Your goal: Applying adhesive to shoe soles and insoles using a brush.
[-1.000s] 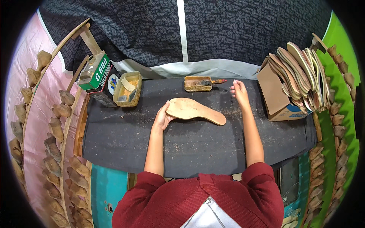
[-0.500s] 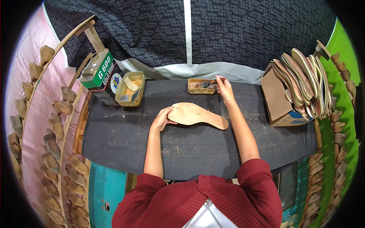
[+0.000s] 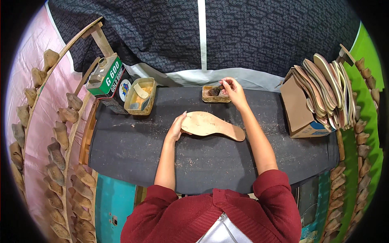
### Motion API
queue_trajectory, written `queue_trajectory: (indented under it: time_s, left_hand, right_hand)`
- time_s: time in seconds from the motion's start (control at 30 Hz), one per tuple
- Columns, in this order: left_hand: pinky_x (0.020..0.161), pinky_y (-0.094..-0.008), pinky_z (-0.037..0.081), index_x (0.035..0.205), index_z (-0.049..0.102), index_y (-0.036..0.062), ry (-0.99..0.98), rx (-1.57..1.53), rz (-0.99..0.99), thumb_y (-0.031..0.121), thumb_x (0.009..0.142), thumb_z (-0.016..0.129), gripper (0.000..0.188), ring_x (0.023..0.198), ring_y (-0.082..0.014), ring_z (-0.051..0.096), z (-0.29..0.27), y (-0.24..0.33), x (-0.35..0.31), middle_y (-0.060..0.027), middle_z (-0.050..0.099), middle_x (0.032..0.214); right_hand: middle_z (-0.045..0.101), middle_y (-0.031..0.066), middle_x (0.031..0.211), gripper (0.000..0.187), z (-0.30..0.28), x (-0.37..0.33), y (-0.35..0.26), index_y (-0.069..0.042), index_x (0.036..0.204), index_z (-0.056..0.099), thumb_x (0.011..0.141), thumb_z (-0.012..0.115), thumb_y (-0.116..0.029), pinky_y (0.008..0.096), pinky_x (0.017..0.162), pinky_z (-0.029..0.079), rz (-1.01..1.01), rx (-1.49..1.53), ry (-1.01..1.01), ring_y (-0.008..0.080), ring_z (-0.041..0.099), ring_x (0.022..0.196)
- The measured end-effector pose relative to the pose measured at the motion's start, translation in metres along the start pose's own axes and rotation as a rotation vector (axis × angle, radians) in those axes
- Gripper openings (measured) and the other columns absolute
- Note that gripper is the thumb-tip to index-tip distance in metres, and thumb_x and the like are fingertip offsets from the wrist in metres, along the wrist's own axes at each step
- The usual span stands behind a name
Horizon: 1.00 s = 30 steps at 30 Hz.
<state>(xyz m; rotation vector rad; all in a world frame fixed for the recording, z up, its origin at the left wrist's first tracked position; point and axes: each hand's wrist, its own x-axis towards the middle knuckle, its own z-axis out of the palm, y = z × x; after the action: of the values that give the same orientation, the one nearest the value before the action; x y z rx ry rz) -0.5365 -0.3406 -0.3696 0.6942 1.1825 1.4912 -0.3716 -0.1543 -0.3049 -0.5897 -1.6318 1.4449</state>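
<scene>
A tan shoe insole (image 3: 210, 124) lies across the middle in front of me, tilted down to the right. My left hand (image 3: 177, 128) grips its wide end, with the thumb near the top face and the fingers partly hidden. Beyond the insole's narrow end, my right hand (image 3: 233, 90) pinches a small dark brush-like tool (image 3: 215, 91). The tool's far end is down in a small shallow yellowish tray (image 3: 208, 100) at the back of the table. My fingers cover part of the tool, and its exact kind is hard to make out.
Back left stand a green and black metal can (image 3: 106, 87) and a larger yellowish container (image 3: 148, 106). At the right, a cardboard box (image 3: 295, 108) holds several upright soles (image 3: 324, 87). Racks of wooden shoe lasts (image 3: 56, 152) line both sides. Shavings dot the dark tablecloth (image 3: 202, 170).
My right hand has shifted slightly left at the tray, and the dark tool now stands more upright in it. My left hand still holds the insole in nearly the same place.
</scene>
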Motion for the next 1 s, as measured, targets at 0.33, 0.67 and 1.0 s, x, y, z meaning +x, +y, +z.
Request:
queue_trajectory:
  time_s: [0.33,0.67,1.0]
  left_hand:
    - [0.034,-0.0201,0.04,0.091,0.053,0.0029,-0.029,-0.049,0.003,0.035,0.085,0.037,0.037,0.051,-0.0079,0.054,0.005,0.002,-0.004,-0.0023,0.057,0.067]
    - [0.032,-0.0191,0.035,0.087,0.054,0.0048,-0.017,-0.054,0.023,0.036,0.085,0.036,0.036,0.046,-0.0068,0.051,0.011,0.002,-0.002,-0.0001,0.055,0.062]
    - [0.03,-0.0184,0.031,0.081,0.054,0.0078,0.042,-0.115,-0.049,0.04,0.083,0.037,0.036,0.04,-0.0057,0.045,0.015,-0.003,-0.004,0.0019,0.052,0.056]
  right_hand:
    - [0.056,0.0069,0.099,0.021,0.001,-0.036,-0.033,-0.002,0.096,0.051,0.087,0.041,-0.018,0.0196,0.067,0.041,-0.287,-0.032,-0.015,0.0065,0.049,0.073]
    - [0.053,0.0077,0.105,0.022,-0.006,-0.058,-0.019,-0.001,0.099,0.048,0.088,0.039,-0.018,0.023,0.072,0.043,-0.456,-0.044,0.152,0.011,0.051,0.085]
    - [0.054,0.0141,0.097,0.025,-0.012,-0.08,-0.007,-0.002,0.095,0.043,0.089,0.035,-0.026,0.0228,0.058,0.046,-0.29,0.289,0.471,0.0114,0.053,0.064]
